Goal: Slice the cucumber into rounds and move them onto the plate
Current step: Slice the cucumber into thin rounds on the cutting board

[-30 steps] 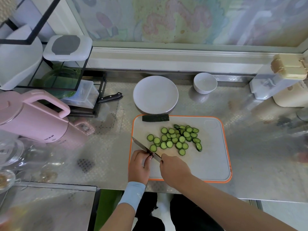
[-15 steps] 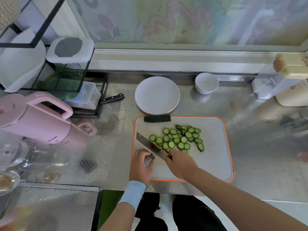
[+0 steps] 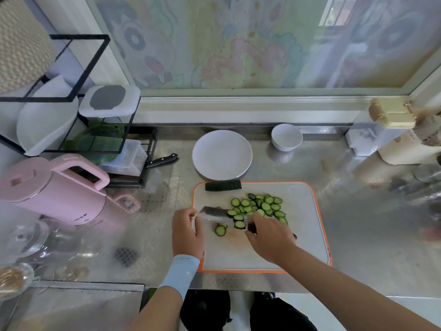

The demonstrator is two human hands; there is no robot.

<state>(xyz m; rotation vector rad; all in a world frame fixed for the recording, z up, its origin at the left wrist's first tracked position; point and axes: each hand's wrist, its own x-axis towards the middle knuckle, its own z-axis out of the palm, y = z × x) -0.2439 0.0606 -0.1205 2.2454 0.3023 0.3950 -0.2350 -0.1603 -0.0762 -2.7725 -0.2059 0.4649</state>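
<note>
Presently, your right hand (image 3: pixel 269 237) grips the knife (image 3: pixel 212 211) by its handle, the blade lying low across the cutting board (image 3: pixel 307 235) at centre frame. Your left hand (image 3: pixel 187 231) sits at the blade's tip; blur hides whether it pinches it. The cucumber rounds (image 3: pixel 257 206) lie heaped just right of the blade, a few against it; none are on the plate (image 3: pixel 222 155) above the board. Risk: tilt a loaded blade in transit and rounds slide onto the counter (image 3: pixel 370 235); the hand at the tip may meet the edge.
</note>
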